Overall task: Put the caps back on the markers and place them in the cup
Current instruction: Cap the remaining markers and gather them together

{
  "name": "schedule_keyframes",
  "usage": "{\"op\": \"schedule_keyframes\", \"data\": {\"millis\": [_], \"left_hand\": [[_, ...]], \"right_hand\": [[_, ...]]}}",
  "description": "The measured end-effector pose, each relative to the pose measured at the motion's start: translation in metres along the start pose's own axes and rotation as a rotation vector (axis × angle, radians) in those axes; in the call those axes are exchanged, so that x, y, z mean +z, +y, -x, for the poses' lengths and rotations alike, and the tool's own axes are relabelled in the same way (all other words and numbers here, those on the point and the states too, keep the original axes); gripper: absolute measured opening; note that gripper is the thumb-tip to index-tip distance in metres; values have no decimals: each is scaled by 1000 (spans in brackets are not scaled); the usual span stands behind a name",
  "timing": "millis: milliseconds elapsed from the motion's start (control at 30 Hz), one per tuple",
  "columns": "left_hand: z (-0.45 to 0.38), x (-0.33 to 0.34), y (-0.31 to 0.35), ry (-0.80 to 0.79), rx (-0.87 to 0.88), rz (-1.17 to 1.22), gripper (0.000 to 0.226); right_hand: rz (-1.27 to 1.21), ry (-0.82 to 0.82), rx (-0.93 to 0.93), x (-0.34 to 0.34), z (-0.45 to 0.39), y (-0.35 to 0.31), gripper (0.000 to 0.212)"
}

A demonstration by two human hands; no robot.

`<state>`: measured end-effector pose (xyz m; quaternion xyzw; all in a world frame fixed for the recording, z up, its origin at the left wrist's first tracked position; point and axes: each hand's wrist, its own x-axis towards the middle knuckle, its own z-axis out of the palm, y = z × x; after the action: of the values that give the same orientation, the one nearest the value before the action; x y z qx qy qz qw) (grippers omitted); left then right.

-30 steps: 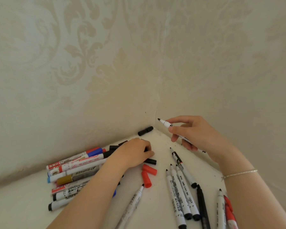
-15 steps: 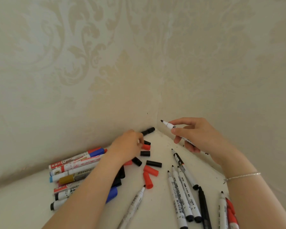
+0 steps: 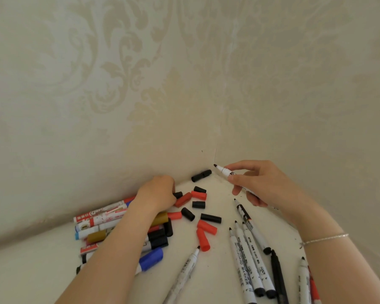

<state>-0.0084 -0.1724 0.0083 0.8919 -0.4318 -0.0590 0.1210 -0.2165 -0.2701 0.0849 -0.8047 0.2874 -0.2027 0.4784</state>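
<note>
Capped markers (image 3: 101,216): a pile at left on the white surface (image 3: 31,270), red, blue, black and gold caps, partly under the left forearm.

Left hand (image 3: 157,191): knuckles up among the loose caps (image 3: 199,204), fingers curled under beside a black cap (image 3: 178,194); whether it grips one cannot be told.

Loose caps: red and black, scattered mid-surface; one long black cap (image 3: 201,175) lies in the wall corner.

Right hand (image 3: 259,183): pinches an uncapped black marker (image 3: 225,171), tip pointing left.

Uncapped markers (image 3: 248,257): a row at lower right.

Cup: not seen.
</note>
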Motion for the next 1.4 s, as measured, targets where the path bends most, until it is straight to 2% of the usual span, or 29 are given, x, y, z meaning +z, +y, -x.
{"op": "schedule_keyframes", "data": {"millis": [133, 267, 367, 500, 933, 1167, 1333, 1400], "left_hand": [[3, -5, 5, 54, 36, 99, 14], [8, -24, 19, 102, 187, 457, 31], [17, -40, 30, 128, 303, 609, 27], [21, -46, 35, 159, 340, 750, 22], [25, -48, 38, 160, 357, 791, 22], [30, -48, 43, 36, 444, 680, 22], [34, -52, 46, -137, 413, 966, 11], [35, -52, 47, -178, 399, 1061, 16]], "right_hand": [[0, -14, 6, 1, 1, -1, 16], [3, -15, -10, 1, 1, -2, 16], [-7, -9, -34, 1, 2, -3, 17], [-8, 5, -45, -1, 3, -5, 17], [17, -18, -38, -2, 3, -5, 18], [56, -117, -19, 1, 7, -7, 17], [18, -94, -55, 0, 9, -10, 11], [15, -65, -72, -1, 9, -12, 11]]}}
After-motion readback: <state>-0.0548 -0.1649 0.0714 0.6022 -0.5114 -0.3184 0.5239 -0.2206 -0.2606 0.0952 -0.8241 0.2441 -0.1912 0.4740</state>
